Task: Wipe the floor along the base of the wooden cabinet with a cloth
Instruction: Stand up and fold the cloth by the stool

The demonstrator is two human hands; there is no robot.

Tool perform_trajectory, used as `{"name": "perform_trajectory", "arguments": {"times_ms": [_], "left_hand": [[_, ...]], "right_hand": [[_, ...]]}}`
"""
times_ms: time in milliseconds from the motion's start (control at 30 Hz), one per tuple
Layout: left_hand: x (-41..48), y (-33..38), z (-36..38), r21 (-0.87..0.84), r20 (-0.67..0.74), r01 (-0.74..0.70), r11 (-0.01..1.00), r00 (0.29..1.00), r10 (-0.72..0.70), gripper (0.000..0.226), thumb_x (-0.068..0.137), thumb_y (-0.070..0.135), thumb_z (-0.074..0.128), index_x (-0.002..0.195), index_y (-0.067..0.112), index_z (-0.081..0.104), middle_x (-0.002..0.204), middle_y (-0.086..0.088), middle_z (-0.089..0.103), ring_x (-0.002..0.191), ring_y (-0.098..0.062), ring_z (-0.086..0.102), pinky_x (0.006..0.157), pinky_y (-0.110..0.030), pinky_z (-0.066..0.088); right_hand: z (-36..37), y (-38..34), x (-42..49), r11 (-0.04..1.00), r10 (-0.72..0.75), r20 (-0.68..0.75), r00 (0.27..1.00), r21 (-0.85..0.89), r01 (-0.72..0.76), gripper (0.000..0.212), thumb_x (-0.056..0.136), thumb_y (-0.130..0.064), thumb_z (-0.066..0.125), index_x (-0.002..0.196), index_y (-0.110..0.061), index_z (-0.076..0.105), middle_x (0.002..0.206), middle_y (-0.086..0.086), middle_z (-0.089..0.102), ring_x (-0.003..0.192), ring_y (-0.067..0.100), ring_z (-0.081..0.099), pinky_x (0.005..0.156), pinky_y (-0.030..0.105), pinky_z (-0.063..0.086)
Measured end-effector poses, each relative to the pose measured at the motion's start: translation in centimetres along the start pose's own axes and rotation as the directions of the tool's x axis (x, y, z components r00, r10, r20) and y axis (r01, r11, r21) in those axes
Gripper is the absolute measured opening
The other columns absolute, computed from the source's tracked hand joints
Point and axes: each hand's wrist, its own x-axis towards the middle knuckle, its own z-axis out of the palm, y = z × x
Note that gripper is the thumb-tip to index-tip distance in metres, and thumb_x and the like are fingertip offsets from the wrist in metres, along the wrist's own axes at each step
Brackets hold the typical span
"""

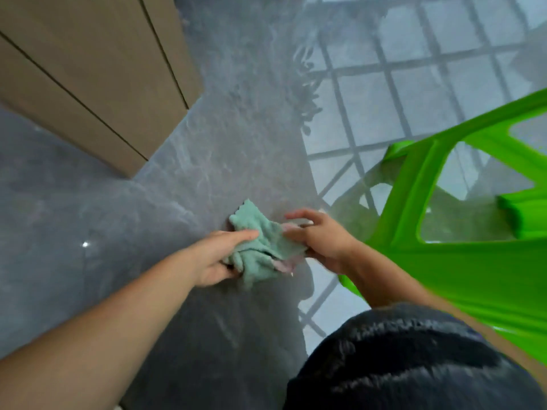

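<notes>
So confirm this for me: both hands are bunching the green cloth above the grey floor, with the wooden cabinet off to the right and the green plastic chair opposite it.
One thing is wrong: the sides. The head view shows the wooden cabinet at upper left and the green plastic chair on the right. The rest holds: the left hand and right hand bunch the green cloth above the grey floor.

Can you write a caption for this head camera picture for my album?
Both hands, left and right, bunch a green cloth above the grey floor.
</notes>
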Motion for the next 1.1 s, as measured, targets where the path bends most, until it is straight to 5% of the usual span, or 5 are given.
{"name": "perform_trajectory", "arguments": {"times_ms": [300,433,667,867,1100], "left_hand": [[-26.4,1.6,7.9,-0.019,0.045,-0.010,1.000,0.999,0.011,0.054,0.076,0.003,0.073,0.124,0.025,0.060,0.101,-0.002,0.071,0.080,-0.016,0.064,0.059,-0.027,0.046],[-37.2,3.1,14.1,0.289,0.057,-0.163,0.943,0.987,0.153,0.063,0.069,-0.018,0.070,0.117,0.023,0.064,0.109,-0.007,0.067,0.086,-0.017,0.063,0.059,-0.023,0.049],[-44.7,6.5,25.3,0.908,0.074,-0.264,0.326,0.865,0.496,0.032,0.071,0.051,0.078,0.082,0.021,0.073,0.074,0.003,0.058,0.082,-0.015,0.049,0.069,-0.026,0.039],[-41.3,7.5,36.9,0.411,0.084,-0.289,0.865,0.956,0.280,0.027,0.087,0.036,0.069,0.110,0.020,0.068,0.110,-0.006,0.076,0.088,-0.021,0.069,0.080,-0.042,0.058],[-34.8,6.6,39.1,0.268,-0.037,-0.189,0.945,0.978,0.206,0.058,0.088,0.027,0.069,0.142,0.020,0.048,0.138,-0.004,0.063,0.123,-0.028,0.063,0.105,-0.044,0.049]], "right_hand": [[-1.2,-5.7,-26.0,1.000,0.004,0.221,0.975,0.018,-0.008,0.055,0.076,-0.028,0.083,0.124,-0.042,0.061,0.129,-0.005,0.062,0.101,0.010,0.062,0.077,0.033,0.054],[-4.0,-9.6,-36.9,0.997,-0.079,0.101,0.992,-0.001,0.079,0.044,0.073,-0.004,0.084,0.107,-0.026,0.066,0.080,-0.012,0.067,0.061,0.000,0.055,0.055,0.021,0.047],[-15.3,-14.8,-47.6,0.959,-0.152,-0.178,0.972,-0.265,0.101,0.025,0.084,-0.027,0.074,0.075,-0.005,0.066,0.071,0.005,0.060,0.073,0.016,0.053,0.070,0.038,0.044],[-24.7,-14.5,-46.1,0.980,-0.093,-0.430,0.898,0.119,0.159,0.029,0.079,-0.028,0.076,0.086,-0.001,0.065,0.079,0.010,0.063,0.073,0.019,0.055,0.068,0.042,0.048],[-26.9,-12.2,-40.3,0.991,-0.041,-0.580,0.814,-0.129,-0.042,0.044,0.085,-0.017,0.062,0.129,-0.013,0.059,0.122,0.016,0.067,0.106,0.033,0.064,0.093,0.039,0.050]]}}
